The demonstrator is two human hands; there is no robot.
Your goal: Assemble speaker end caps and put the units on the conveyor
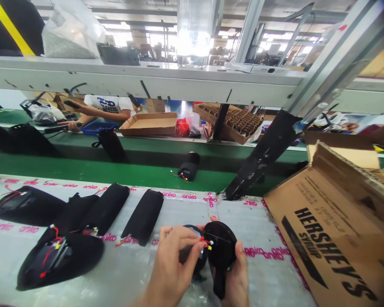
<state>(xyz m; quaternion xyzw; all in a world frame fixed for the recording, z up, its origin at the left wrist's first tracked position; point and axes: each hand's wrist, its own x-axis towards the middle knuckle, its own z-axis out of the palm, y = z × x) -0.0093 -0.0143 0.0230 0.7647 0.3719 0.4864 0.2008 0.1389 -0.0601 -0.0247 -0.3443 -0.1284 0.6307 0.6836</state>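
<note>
My right hand grips a round black plastic part with a downward stem, held just above the workbench. My left hand pinches the red and yellow wires that run between that part and a second black round piece behind my fingers. Both hands are closed. On the bench to the left lie two long black fabric-covered pieces and several black shells with red wires.
An open Hershey's Syrup cardboard box stands at the right. A green conveyor belt runs behind the bench with a black cylinder on it. Another person's arms work across the belt, near cardboard trays. A slanted frame post rises at centre right.
</note>
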